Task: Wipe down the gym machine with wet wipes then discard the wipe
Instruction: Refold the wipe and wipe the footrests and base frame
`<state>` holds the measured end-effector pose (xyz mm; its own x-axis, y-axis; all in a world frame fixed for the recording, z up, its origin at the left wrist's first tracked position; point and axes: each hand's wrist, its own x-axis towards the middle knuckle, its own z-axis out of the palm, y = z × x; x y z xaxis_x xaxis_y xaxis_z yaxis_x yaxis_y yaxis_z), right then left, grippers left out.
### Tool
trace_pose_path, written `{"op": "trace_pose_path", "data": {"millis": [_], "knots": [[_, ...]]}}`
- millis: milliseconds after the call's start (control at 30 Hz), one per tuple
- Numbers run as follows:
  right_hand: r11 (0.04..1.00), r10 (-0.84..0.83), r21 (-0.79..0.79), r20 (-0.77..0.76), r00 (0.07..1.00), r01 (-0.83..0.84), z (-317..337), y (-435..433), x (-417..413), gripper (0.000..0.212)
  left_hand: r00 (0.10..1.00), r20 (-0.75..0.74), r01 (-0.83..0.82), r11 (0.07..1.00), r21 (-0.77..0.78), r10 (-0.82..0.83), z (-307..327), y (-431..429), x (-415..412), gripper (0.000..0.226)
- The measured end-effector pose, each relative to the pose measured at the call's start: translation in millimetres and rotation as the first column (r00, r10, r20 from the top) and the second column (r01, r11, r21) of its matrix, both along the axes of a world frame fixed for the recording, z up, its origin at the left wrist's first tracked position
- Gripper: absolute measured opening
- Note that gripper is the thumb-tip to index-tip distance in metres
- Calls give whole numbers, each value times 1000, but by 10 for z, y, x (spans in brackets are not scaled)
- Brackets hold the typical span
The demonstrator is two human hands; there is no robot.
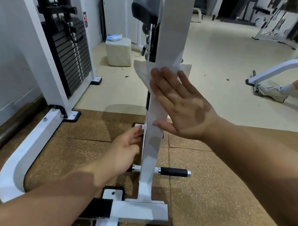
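The tall white post [168,59] of the gym machine stands right in front. The right hand [180,105] is spread flat and wide, pressing the wet wipe [143,70] against the post; the wipe's ends stick out on both sides. The left hand [122,148] is lower down, open with loosely bent fingers, touching the post's side and holding nothing. To wipe well, I think the flat hand should push firmly and slide along the whole post, then do the other sides. The black grip bar [174,171] near the bottom could get in the way. A pack of wipes [113,37] sits on a pale block [118,53] well behind. Another person's foot [273,92] is far off to the right.
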<state>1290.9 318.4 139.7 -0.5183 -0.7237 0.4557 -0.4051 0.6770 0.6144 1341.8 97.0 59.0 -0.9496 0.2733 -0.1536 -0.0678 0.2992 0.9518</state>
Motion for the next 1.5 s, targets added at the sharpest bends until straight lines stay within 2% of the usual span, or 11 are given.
{"op": "trace_pose_path", "data": {"millis": [167,367,467,600,733,833,1133,1233,1333,1367,1500], "knots": [[984,96,-157,100,990,-79,-831,-87,96,91,996,87,44,994,-100,-36,-204,-84,-16,75],[1000,-20,-3,259,966,21,-1491,-91,300,96,983,150,146,949,-278,-107,-520,-240,-38,71],[989,-40,145,318,947,-7,-1614,-64,404,94,938,273,332,781,-528,-214,-684,-322,10,66],[990,-36,144,279,960,-5,-1298,-7,268,88,848,441,526,363,-769,-293,-1002,-549,129,61],[996,-54,86,311,949,28,-1363,-74,283,91,781,534,617,263,-742,-325,-1212,-653,231,40],[997,-68,65,384,921,46,-1704,-195,436,94,778,522,611,226,-759,-349,-1421,-698,283,66],[987,-150,82,774,615,138,-2669,-313,802,95,754,513,636,262,-725,-411,-1626,-643,396,82],[972,-159,36,827,539,232,-3034,-430,966,102,758,504,628,255,-735,-413,-1682,-684,440,84],[907,-132,31,968,214,419,-3128,-686,1112,101,771,479,603,241,-760,-418,-1683,-688,475,83],[885,-106,24,983,150,465,-3111,-773,1168,100,777,466,592,239,-770,-424,-1678,-674,480,82],[887,-36,-34,989,143,460,-3106,-1079,1437,97,797,401,539,232,-810,-452,-1662,-694,478,81]]}}
